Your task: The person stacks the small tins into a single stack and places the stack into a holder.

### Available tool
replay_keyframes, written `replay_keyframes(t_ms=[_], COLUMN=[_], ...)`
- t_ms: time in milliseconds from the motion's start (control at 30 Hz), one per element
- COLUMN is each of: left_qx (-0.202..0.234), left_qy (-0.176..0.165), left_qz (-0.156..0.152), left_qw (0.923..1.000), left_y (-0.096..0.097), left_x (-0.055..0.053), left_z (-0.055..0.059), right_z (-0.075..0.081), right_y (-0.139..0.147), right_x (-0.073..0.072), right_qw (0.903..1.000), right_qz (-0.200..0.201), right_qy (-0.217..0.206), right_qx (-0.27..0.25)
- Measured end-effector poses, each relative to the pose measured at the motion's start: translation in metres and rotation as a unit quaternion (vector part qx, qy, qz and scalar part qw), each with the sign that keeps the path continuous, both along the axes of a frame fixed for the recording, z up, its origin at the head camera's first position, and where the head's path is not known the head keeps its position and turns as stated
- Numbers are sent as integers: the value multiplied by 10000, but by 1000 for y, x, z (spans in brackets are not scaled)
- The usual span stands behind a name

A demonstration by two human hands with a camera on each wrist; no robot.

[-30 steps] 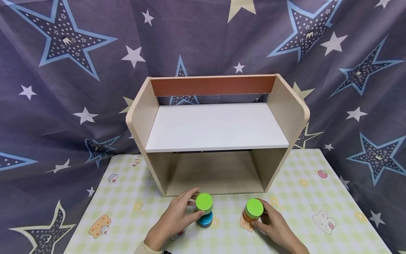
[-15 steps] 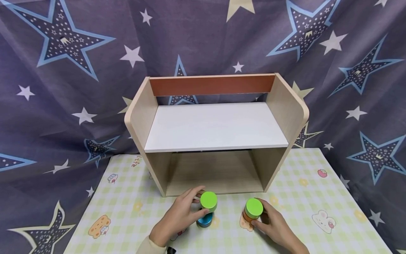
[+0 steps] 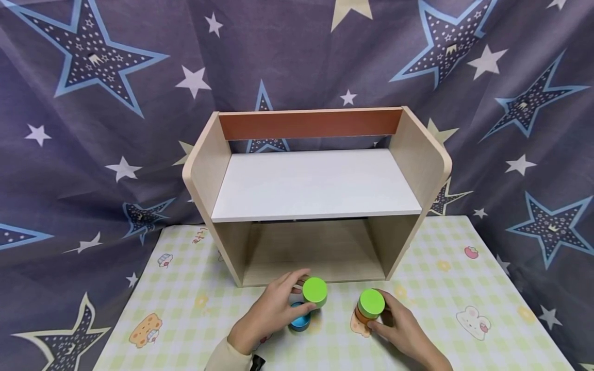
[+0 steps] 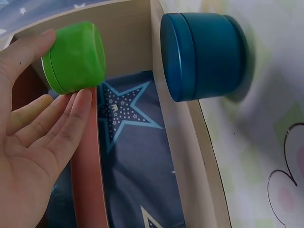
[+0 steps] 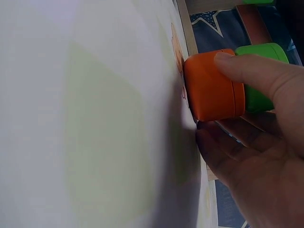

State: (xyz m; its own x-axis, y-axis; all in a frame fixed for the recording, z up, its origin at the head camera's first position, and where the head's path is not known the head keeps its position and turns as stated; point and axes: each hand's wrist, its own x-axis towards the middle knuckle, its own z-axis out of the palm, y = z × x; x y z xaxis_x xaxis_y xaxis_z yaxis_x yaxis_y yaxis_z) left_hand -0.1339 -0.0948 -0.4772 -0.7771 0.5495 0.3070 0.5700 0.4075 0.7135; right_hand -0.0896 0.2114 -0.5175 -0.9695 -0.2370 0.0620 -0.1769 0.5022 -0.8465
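Note:
Between thumb and fingertips, my left hand (image 3: 275,308) pinches a small round green tin (image 3: 315,291). In the left wrist view this green tin (image 4: 76,59) is up in the air, apart from the blue tin (image 4: 213,54). The blue tin (image 3: 300,323) stands on the table just below and left of it in the head view. My right hand (image 3: 402,330) grips an orange tin (image 5: 211,88) low on its side, right at the tabletop. A second green tin (image 3: 372,303) sits stacked on the orange one.
A wooden shelf unit (image 3: 315,185) with a white middle board stands right behind the hands, its lower compartment facing me. A checked cloth (image 3: 464,288) with cartoon prints covers the table. A dark star-patterned curtain (image 3: 297,56) hangs behind.
My left hand has carried its green tin to the right, off from above the blue tin and closer to the stack. The right hand and its two tins have stayed in place.

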Motion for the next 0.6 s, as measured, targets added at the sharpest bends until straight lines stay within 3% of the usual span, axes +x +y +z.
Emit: replay_keyframes(t_ms=[267,600], left_qx=[-93,-295], left_qy=[-120,-391], left_qz=[-4,-17], left_qw=[9999,9988], left_y=[8,18], left_x=[-2,-3], left_z=[1,5], right_z=[-31,-33], right_y=[11,12], right_x=[-8,-11], right_qw=[9998,9996], right_qz=[-43,-48], right_qy=[40,67], right_qx=[198,288])
